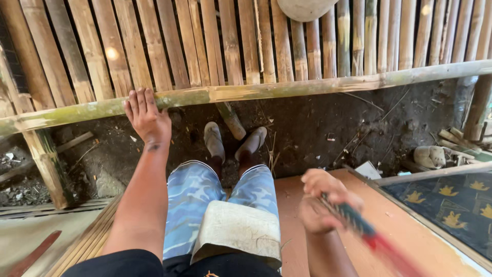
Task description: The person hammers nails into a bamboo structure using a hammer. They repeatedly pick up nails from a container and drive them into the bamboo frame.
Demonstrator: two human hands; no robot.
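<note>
Bamboo slat wall (215,41): upright split canes, closely set, filling the upper half of the view.

Earth floor (328,128): dark, strewn with chips and scraps, below the wall.

Bamboo pole (307,87): long, greenish, running nearly level across the whole view in front of the wall, resting on a post (46,164) at left. It lies between the person and the slats.

Orange board (400,220): flat, at lower right, beside a dark blue panel (451,205) with yellow motifs.

Legs: blue camouflage shorts (195,200), feet in grey shoes (212,141) on the earth; a pale, worn pad (241,228) lies on the lap.

Left hand (146,120): palm down, fingers (138,100) laid flat and extended over the bamboo pole, touching it, not curled round it.

Right hand (320,202): blurred, fingers clenched round a tool (369,231) with a green and red handle, held over the orange board, well apart from the pole. The tool's working end is out of view.

Dark red blade shape (36,251): lying at lower left.
</note>
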